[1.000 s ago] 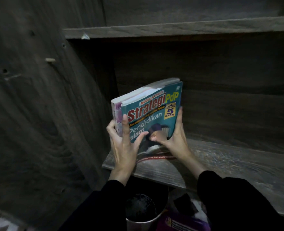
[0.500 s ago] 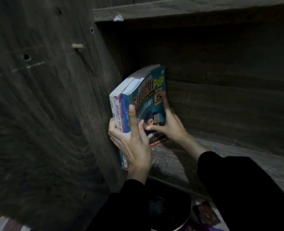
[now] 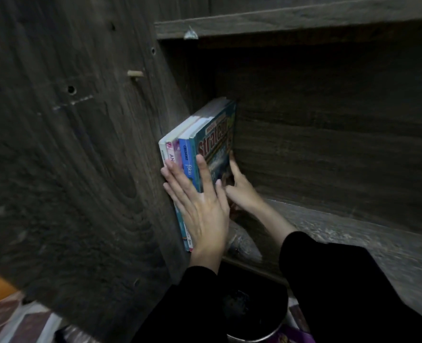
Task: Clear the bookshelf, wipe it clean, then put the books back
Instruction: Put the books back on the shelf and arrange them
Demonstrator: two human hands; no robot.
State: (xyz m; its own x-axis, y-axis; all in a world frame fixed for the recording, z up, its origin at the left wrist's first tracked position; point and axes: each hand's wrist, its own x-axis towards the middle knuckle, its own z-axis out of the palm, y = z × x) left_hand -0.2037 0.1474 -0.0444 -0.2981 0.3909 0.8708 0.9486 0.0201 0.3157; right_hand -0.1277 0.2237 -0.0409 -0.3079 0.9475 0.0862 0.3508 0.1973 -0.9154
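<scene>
Dark wooden shelf [image 3: 333,233] — upright colourful paperback books [image 3: 211,134] between left grip [image 3: 202,206], spread flat on spines, and right grip [image 3: 240,193], flat-fingered

Books [image 3: 200,144] are filling the shelf board's [image 3: 353,231] left corner, standing tight against the side panel [image 3: 81,169]. Left hand [image 3: 201,209] is covering the spines and right hand [image 3: 242,191] is blocking the cover side. Board space rightward is lying open under the upper shelf [image 3: 291,23]. Round container [image 3: 254,303] is sitting below the front edge.

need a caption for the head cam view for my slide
Left hand flat on the spines and right hand on the teal cover press upright books against the bookshelf's side panel.
</scene>
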